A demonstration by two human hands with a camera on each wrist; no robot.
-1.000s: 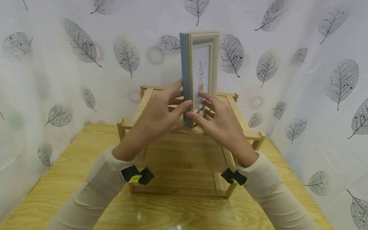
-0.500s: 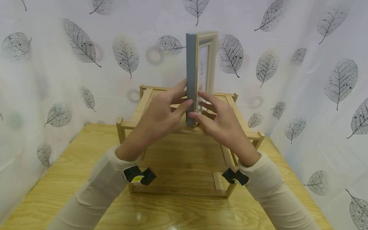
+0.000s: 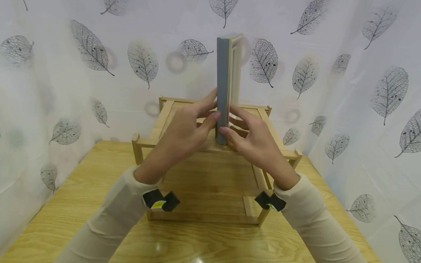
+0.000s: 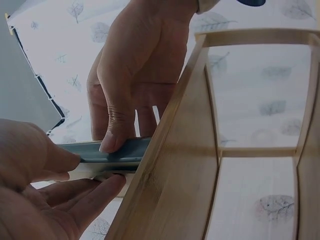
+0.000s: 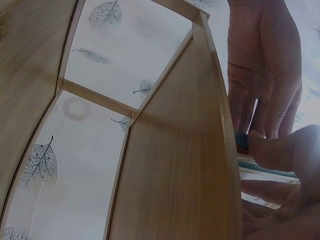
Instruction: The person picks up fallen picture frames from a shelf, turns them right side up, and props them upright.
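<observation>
A picture frame (image 3: 223, 70) stands upright, almost edge-on to me, its blue-grey side toward me and its cream rim to the right. My left hand (image 3: 186, 126) holds its left side low down, thumb at the near edge. From the right, my right hand (image 3: 255, 139) grips the lower part, its thumb on the blue-grey edge. The frame's lower end is at the front of the top board of a wooden two-tier shelf (image 3: 209, 170). In the left wrist view, fingers of both hands surround the picture frame (image 4: 127, 150) beside the shelf's edge.
The shelf stands on a wood-grain table (image 3: 178, 242). Corner posts (image 3: 138, 146) rise slightly above the shelf's front rail. Behind and at both sides hangs a pale curtain (image 3: 104, 85) printed with dark leaves.
The picture frame has turned about its upright axis, so its front picture is now out of sight. Its near edge has shifted slightly right, with both hands staying on it.
</observation>
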